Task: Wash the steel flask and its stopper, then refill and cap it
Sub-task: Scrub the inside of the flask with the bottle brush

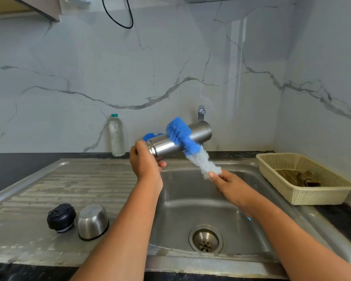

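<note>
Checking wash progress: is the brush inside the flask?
No, the brush lies across the outside of the flask, with the right hand holding its white end.

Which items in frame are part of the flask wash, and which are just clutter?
In use: steel flask in left hand, bottle brush in right hand, black stopper and steel cup on the drainboard, sink, tap.
Lying about: plastic water bottle, cream basket, brown cloth in it.
</note>
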Demonstrator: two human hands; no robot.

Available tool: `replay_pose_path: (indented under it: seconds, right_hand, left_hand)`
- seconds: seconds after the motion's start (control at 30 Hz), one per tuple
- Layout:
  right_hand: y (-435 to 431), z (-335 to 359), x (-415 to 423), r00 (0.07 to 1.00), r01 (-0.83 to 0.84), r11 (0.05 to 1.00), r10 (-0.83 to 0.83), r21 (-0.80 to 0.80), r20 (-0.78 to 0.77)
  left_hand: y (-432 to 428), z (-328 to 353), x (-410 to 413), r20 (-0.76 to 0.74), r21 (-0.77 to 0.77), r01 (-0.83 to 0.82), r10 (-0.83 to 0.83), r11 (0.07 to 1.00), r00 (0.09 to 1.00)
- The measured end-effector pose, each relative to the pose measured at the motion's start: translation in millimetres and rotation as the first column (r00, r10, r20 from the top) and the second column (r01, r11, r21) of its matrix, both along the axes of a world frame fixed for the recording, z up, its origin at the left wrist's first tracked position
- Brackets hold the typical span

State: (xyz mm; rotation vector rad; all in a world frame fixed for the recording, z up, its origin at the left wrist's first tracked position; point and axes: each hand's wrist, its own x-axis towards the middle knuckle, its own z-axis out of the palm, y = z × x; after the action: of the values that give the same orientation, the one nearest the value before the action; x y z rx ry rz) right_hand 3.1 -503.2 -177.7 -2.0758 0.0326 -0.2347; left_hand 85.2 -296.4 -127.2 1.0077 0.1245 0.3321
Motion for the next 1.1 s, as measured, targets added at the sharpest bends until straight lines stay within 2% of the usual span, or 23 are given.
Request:
replay_pose_path:
  seconds: [0.17, 0.37, 0.47, 0.7, 0.87, 1.1]
  right_hand:
    - [-20, -1, -12, 0.997, 0.005, 0.997, -0.011, -0.078, -0.072]
    - [-9, 2, -3, 0.997, 0.078, 0.995, -0.077, -0.055, 0.03]
    - [-24, 0, -7, 0.997, 0.081, 0.996, -0.081, -0.038, -0.007]
    - [-30, -12, 11, 0.989, 0.145, 0.989, -0.145, -0.003, 0.005]
    - [-47, -14, 7, 0.993, 0.117, 0.993, -0.116, 0.027, -0.03]
    - [-42, -13, 16, 0.976, 0.215, 0.977, -0.215, 0.009, 0.033]
  left_hand:
    - [15, -1, 5, -0.022, -0.034, -0.038, 0.037, 0.999, 0.999]
    - [-2, -2, -2, -0.014, -0.022, 0.021, -0.021, 1.0, 1.0]
    - [10, -1, 3, -0.033, -0.063, -0.011, 0.009, 0.998, 0.999]
    - [-1, 0, -3, 0.009, -0.022, 0.008, -0.008, 1.0, 1.0]
    - [16, 2, 2, -0.028, -0.07, -0.052, 0.05, 0.996, 0.998]
    - [2, 3, -4, 0.004, -0.021, -0.012, 0.012, 1.0, 1.0]
